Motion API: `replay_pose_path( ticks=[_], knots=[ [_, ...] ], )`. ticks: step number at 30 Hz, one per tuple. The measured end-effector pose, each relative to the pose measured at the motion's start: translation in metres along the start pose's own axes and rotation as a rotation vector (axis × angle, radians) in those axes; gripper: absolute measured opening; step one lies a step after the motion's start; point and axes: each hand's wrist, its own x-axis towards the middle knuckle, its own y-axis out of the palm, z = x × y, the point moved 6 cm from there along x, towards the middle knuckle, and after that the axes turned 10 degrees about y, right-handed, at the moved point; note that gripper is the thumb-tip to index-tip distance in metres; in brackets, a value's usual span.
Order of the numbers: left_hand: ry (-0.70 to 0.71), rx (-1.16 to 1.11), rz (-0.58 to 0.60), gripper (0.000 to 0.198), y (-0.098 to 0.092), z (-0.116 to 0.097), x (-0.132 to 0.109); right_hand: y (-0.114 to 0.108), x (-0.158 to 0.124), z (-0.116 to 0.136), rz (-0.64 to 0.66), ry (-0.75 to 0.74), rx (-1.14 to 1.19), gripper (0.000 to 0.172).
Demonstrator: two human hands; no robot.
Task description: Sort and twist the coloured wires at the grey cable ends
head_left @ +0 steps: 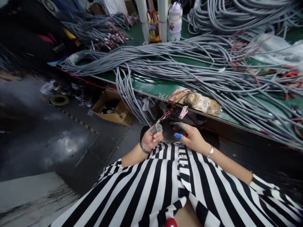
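Observation:
My left hand [153, 138] is closed around the end of a grey cable [138, 108], the thumb on top in a grey finger cover. Thin red, white and dark wires [165, 116] fan out from that end, above the fingers. To the right, my right hand [196, 140] has thumb and forefinger apart, with nothing visible between them. A blue cover [177, 136] sits on its thumb and a greyish one on the forefinger. Just beyond the forefinger, a pink clip [183, 112] hangs at the bench edge beside dark and orange leads [174, 101].
Long bundles of grey cable [151, 64] lie across the green bench [149, 85]. A taped cardboard piece [201, 102] is fixed along its edge. Behind stand a lilac bottle [175, 23] and red-handled tool [153, 28]. An open cardboard box [113, 108] is on the floor, left.

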Motion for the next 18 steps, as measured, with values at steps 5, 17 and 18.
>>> replay_pose_path(
  ticks=[5, 17, 18],
  knots=[
    [-0.013, -0.043, 0.002, 0.033, -0.001, -0.001, -0.007, 0.01, 0.012, 0.02, 0.005, -0.009, -0.029, 0.056],
    [-0.117, 0.015, 0.104, 0.028, -0.005, 0.012, -0.013, 0.025, 0.039, 0.034, 0.172, -0.134, 0.364, 0.032],
    [-0.13, 0.029, 0.136, 0.027, -0.005, 0.014, -0.014, 0.031, 0.04, 0.029, 0.254, -0.058, 0.467, 0.037]
  ],
)
